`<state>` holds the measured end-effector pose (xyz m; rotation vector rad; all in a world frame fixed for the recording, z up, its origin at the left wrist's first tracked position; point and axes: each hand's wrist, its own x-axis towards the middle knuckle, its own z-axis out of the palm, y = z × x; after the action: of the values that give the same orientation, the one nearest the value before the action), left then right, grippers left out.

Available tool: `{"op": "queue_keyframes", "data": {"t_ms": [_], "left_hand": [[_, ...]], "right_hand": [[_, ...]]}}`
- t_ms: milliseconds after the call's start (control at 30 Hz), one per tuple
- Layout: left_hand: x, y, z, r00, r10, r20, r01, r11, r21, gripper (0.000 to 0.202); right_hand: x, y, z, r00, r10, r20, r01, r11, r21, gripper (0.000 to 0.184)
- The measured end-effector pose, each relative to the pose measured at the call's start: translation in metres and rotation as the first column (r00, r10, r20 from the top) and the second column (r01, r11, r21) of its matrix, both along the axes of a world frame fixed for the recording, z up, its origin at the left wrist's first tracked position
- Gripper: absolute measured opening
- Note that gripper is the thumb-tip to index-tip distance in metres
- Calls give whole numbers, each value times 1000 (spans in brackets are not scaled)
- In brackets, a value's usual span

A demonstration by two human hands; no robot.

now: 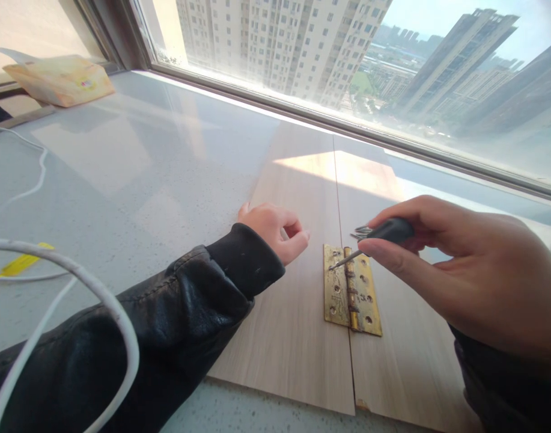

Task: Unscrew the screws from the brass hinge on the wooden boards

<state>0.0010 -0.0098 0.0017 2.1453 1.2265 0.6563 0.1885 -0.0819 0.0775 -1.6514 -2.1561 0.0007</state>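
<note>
In the head view my right hand grips a screwdriver by its black handle. The thin metal shaft slants down left, its tip at an upper hole in the left leaf of a brass hinge; a screw head seems to sit there. The hinge lies unfolded across the seam between two pale wooden boards, its knuckle along the gap. Several small screws lie just past the hinge, partly hidden by the screwdriver. My left hand rests on the left board with curled fingers, thumb and forefinger tips together, nothing visible between them.
A white cable loops across the lower left, with a yellow tag beside it. A yellowish packet sits at the back left on the speckled pale sill. Window frames border the far side.
</note>
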Motion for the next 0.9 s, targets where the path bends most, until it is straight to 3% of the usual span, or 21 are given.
{"op": "queue_keyframes", "data": {"t_ms": [233, 500, 767, 900], "left_hand": [[0, 1, -2, 999, 14, 33, -15, 1000, 16, 21], [0, 1, -3, 999, 22, 28, -23, 999, 22, 21], [-1, 0, -1, 999, 27, 35, -27, 999, 25, 21], [-1, 0, -2, 999, 22, 28, -22, 999, 26, 21]], "right_hand": [[17, -5, 9, 994, 108, 22, -105, 989, -105, 18], [23, -3, 10, 983, 184, 10, -181, 972, -150, 21], [24, -3, 10, 978, 193, 79, -187, 980, -74, 19], [19, -1, 7, 989, 149, -10, -149, 987, -65, 20]]}}
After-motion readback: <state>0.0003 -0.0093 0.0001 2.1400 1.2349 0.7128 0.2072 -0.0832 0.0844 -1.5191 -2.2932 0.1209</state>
